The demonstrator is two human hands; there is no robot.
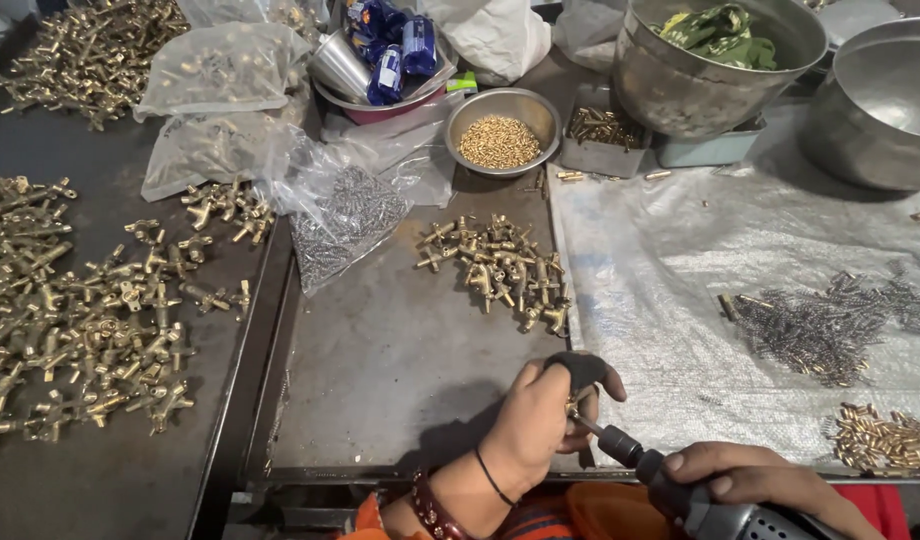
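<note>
brass fitting (572, 404) sits pinched in our left hand (536, 425); our right hand (750, 475) is clamped around a grey power driver (670, 488), its bit touching the fitting. beyond the left hand lies a brass pile (500, 268).

At the near edge of the flat metal work tray (380, 370), the left hand (535, 420) sits just left of the right hand (750, 480), which lies around a dark powered screwdriver (670, 485) whose tip reaches the left hand. Behind the hands lies a heap of small brass valve fittings (500, 270). Further back stands a shallow steel bowl of tiny brass pieces (500, 130), with a clear plastic bag of small steel screws (345, 215) to its left. Right of the tray spreads a plastic sheet (670, 290), with a pile of thin steel springs (820, 330) on it. Left of the tray lie many more brass fittings (80, 320).
</note>
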